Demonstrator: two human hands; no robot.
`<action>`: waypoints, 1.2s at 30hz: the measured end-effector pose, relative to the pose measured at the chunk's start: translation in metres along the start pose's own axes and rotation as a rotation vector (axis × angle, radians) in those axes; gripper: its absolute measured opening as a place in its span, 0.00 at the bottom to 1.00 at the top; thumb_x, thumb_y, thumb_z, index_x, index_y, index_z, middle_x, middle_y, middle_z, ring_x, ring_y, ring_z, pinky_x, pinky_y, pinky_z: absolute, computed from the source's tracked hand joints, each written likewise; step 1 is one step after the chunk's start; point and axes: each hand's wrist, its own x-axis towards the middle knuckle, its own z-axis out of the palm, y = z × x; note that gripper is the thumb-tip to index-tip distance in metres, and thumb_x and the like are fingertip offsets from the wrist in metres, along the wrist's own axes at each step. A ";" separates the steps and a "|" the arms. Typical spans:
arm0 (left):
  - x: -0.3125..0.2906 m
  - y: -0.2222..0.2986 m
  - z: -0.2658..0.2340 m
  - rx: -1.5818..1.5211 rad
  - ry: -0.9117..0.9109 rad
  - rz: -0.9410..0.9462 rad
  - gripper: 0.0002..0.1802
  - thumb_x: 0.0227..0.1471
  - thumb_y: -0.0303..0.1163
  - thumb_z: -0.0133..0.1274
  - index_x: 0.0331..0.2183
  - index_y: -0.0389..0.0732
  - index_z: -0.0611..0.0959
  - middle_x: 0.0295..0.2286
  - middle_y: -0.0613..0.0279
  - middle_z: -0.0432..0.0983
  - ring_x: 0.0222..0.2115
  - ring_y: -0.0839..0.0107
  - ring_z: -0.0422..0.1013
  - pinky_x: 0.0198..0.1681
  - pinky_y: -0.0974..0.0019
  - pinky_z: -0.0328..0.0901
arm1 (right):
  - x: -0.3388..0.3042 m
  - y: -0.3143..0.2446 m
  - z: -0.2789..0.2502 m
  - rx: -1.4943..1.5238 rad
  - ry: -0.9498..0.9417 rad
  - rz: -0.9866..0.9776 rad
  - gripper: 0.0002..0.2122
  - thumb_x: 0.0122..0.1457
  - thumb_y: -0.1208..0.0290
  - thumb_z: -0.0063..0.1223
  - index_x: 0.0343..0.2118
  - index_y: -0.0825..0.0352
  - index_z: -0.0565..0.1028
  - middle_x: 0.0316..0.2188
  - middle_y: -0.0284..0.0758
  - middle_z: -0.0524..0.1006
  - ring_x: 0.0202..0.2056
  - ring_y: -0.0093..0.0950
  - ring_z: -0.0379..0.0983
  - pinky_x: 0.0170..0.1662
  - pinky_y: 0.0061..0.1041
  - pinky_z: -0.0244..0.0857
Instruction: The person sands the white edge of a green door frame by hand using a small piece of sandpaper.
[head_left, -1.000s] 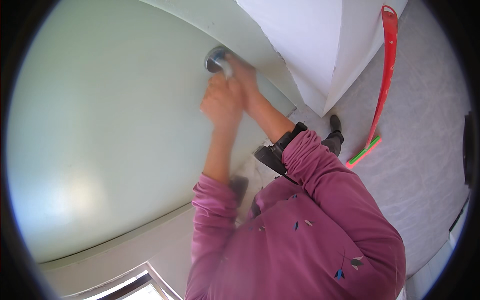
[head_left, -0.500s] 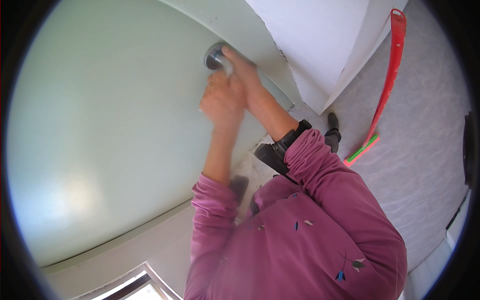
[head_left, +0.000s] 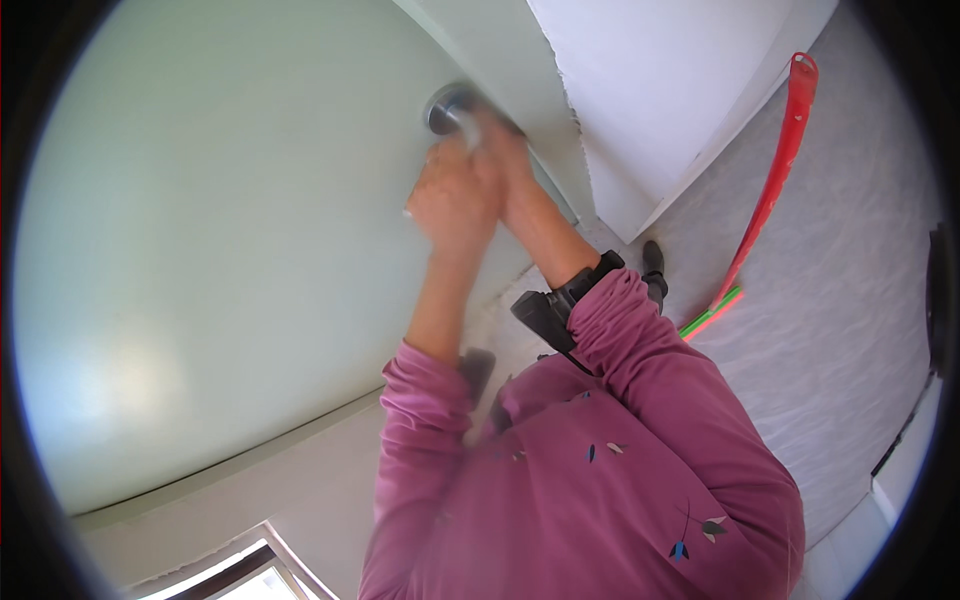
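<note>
Two bare hands worked close together at the metal lever handle (head_left: 468, 128) of a smooth, pale green door (head_left: 230, 250). The handle stood out from a round, shiny rose (head_left: 445, 108) near the door's long edge, on the side toward a white wall (head_left: 640, 90). The left hand (head_left: 455, 195) was clamped over the lever in a fist, knuckles up, with a small whitish bit showing at its outer side; what that was could not be told. The right hand (head_left: 508, 155) lay against the left, just beside the rose and the neck of the lever. It was blurred, and how tightly its fingers were closed could not be told.

The person wore a plum-pink long-sleeved top (head_left: 600, 500) printed with small leaves, its sleeves pushed up. A black band (head_left: 585, 282) circled the right forearm, and a blurred dark block (head_left: 480, 370) showed by the left one.

To the right stretched a grey floor (head_left: 830, 330). A long-handled red broom (head_left: 772, 180) slanted across it, its green and pink head partly hidden by the right sleeve. Near the wall's lower corner was a dark shoe (head_left: 653, 258).
</note>
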 end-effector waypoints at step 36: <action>0.001 -0.001 -0.001 0.024 0.012 0.015 0.09 0.43 0.35 0.42 0.24 0.40 0.71 0.21 0.58 0.68 0.20 0.60 0.66 0.22 0.60 0.60 | -0.001 0.003 0.005 -0.107 0.071 -0.110 0.12 0.47 0.60 0.50 0.21 0.64 0.69 0.20 0.27 0.66 0.21 0.18 0.58 0.26 0.19 0.55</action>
